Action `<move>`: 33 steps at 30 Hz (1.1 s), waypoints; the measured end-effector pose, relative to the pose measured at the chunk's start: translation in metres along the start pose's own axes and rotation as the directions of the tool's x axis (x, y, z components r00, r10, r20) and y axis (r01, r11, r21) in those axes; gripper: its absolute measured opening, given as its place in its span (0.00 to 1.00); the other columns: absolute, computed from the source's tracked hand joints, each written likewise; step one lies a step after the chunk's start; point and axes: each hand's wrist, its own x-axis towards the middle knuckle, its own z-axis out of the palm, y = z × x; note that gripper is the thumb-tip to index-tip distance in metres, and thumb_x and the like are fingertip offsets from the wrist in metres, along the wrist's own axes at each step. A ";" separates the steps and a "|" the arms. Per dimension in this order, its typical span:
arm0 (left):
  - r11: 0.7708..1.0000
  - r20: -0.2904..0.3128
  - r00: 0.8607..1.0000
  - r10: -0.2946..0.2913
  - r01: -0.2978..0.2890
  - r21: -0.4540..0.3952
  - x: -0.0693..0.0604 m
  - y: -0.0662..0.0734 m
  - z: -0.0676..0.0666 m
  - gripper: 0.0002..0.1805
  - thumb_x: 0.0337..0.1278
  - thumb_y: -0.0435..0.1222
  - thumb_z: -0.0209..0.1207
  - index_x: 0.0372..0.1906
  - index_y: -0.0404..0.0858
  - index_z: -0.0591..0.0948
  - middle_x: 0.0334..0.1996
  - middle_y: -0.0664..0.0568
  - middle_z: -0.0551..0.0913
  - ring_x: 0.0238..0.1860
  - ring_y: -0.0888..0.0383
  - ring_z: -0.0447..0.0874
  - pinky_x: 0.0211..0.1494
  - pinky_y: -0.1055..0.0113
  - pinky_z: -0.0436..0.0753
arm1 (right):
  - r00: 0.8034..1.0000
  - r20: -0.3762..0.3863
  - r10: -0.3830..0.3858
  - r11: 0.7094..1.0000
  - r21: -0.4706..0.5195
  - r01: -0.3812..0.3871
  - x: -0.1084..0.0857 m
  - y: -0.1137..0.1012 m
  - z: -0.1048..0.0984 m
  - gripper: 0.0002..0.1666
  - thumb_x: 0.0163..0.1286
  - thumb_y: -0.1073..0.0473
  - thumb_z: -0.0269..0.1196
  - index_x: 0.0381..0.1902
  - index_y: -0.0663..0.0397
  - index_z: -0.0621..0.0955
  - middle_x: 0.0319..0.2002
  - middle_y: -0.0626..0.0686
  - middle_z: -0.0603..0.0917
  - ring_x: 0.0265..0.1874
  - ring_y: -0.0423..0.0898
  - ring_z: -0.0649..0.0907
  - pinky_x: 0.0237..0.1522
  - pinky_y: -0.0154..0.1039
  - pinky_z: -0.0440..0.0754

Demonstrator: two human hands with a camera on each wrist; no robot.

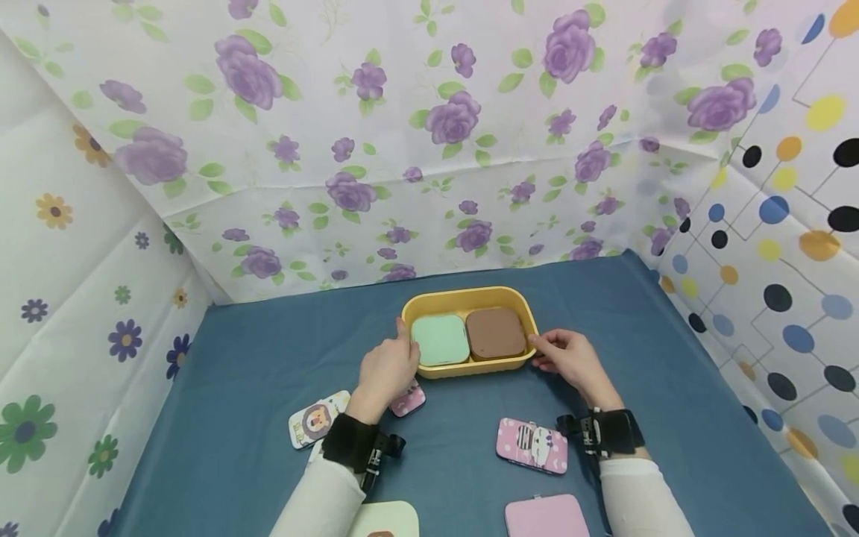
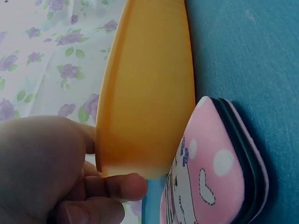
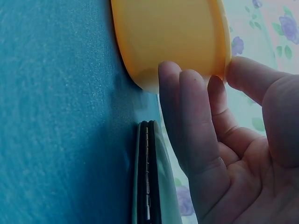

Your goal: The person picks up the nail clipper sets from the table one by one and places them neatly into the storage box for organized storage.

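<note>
A yellow oblong basket (image 1: 479,368) stands on the blue cloth toward the back. Inside it lie a mint-green rounded square case (image 1: 439,339) on the left and a brown one (image 1: 495,333) on the right. My left hand (image 1: 389,365) grips the basket's left end, its thumb at the rim and the other fingers curled outside. At the right end, my right hand (image 1: 570,358) pinches the rim between thumb and index finger; two more fingers (image 3: 196,112) extend along the outer wall. Just below the left hand lies a pink patterned case (image 2: 210,172), partly hidden in the head view.
A lion-print case (image 1: 315,421) lies by the left wrist, a pink cat-print case (image 1: 532,446) left of the right wrist. Nearer the front are a cream case (image 1: 385,518) and a plain pink case (image 1: 546,517). Patterned cloth walls (image 1: 376,186) enclose the back and sides.
</note>
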 end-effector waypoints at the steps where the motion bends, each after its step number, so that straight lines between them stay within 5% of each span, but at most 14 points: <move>1: 1.000 0.003 1.000 0.003 -0.003 -0.016 -0.001 -0.001 -0.001 0.39 0.87 0.49 0.46 0.84 0.27 0.54 0.13 0.50 0.72 0.12 0.55 0.67 0.19 0.62 0.60 | 1.000 0.000 -0.003 1.000 -0.001 0.003 0.000 0.000 0.000 0.31 0.77 0.37 0.67 0.54 0.63 0.84 0.43 0.59 0.88 0.38 0.49 0.90 0.41 0.40 0.89; 10: 0.994 0.024 1.000 -0.003 0.005 -0.107 -0.008 -0.005 -0.011 0.41 0.86 0.58 0.42 0.86 0.34 0.56 0.19 0.49 0.74 0.19 0.52 0.76 0.25 0.58 0.69 | 1.000 0.000 0.006 1.000 -0.004 -0.006 0.000 0.000 0.000 0.32 0.77 0.37 0.67 0.55 0.62 0.84 0.43 0.58 0.88 0.38 0.48 0.91 0.41 0.39 0.89; 15: 0.989 -0.078 0.995 0.064 -0.074 -0.128 -0.018 -0.008 -0.013 0.37 0.87 0.56 0.44 0.83 0.36 0.65 0.18 0.52 0.72 0.18 0.55 0.72 0.21 0.60 0.66 | 1.000 0.001 0.015 1.000 0.013 -0.015 0.000 0.000 0.000 0.33 0.77 0.36 0.67 0.55 0.63 0.83 0.42 0.59 0.87 0.36 0.48 0.90 0.39 0.40 0.89; 18: 0.980 -0.186 0.977 0.103 -0.132 -0.150 -0.026 -0.010 -0.014 0.33 0.87 0.54 0.47 0.80 0.37 0.71 0.17 0.55 0.70 0.16 0.57 0.68 0.19 0.62 0.62 | 1.000 -0.001 0.017 1.000 0.000 -0.017 0.000 0.000 0.001 0.34 0.76 0.34 0.66 0.54 0.61 0.84 0.40 0.58 0.86 0.31 0.47 0.88 0.35 0.40 0.88; 22: 0.961 -0.328 0.931 0.160 -0.223 -0.163 -0.040 -0.012 -0.015 0.26 0.84 0.50 0.54 0.72 0.38 0.80 0.20 0.60 0.72 0.17 0.62 0.65 0.19 0.65 0.62 | 1.000 -0.003 0.022 0.998 -0.060 -0.022 -0.001 0.001 0.000 0.37 0.74 0.28 0.65 0.53 0.57 0.85 0.36 0.56 0.85 0.27 0.47 0.81 0.30 0.40 0.81; 25: 0.946 -0.373 0.902 0.217 -0.288 -0.146 -0.051 -0.012 -0.017 0.18 0.81 0.45 0.60 0.62 0.40 0.87 0.24 0.63 0.75 0.20 0.66 0.67 0.20 0.67 0.65 | 1.000 0.005 0.031 0.996 -0.081 -0.030 -0.001 0.000 -0.001 0.38 0.73 0.25 0.63 0.52 0.56 0.85 0.33 0.54 0.83 0.26 0.47 0.78 0.28 0.40 0.77; 27: 0.939 -0.354 0.900 0.255 -0.318 -0.133 -0.060 -0.013 -0.016 0.13 0.79 0.43 0.62 0.56 0.43 0.89 0.25 0.63 0.76 0.21 0.67 0.68 0.21 0.68 0.67 | 0.999 0.018 0.039 0.996 -0.085 -0.038 -0.002 -0.001 -0.001 0.39 0.72 0.24 0.63 0.50 0.55 0.85 0.32 0.53 0.81 0.26 0.47 0.77 0.27 0.41 0.76; 33: 0.929 -0.192 0.922 0.335 -0.358 -0.094 -0.090 -0.015 -0.007 0.05 0.73 0.42 0.69 0.46 0.47 0.89 0.24 0.67 0.74 0.21 0.71 0.68 0.23 0.70 0.68 | 0.997 0.065 0.053 0.994 -0.094 -0.046 -0.003 -0.002 -0.004 0.39 0.74 0.24 0.61 0.47 0.56 0.84 0.29 0.51 0.78 0.23 0.46 0.76 0.26 0.41 0.73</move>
